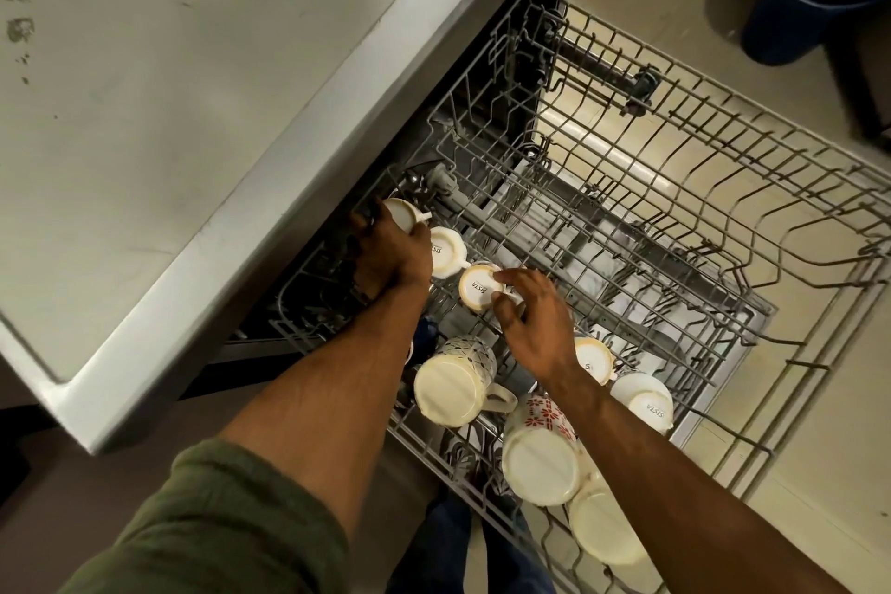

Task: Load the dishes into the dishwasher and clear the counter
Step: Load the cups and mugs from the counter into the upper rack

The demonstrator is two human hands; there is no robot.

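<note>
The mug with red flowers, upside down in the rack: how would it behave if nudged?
The red-flowered mug looks glazed, so probably slippery and chip-prone. It leans mouth-down between rack wires and a neighbouring cream mug, so a nudge would likely knock them together.

Dim warm light, sharp centre, wide-angle bending at edges.

A single head-worn wide-angle view looks steeply down from close above, over the counter (144,135) edge at left and the pulled-out dishwasher rack (675,217), with both forearms reaching in from the bottom.
</note>
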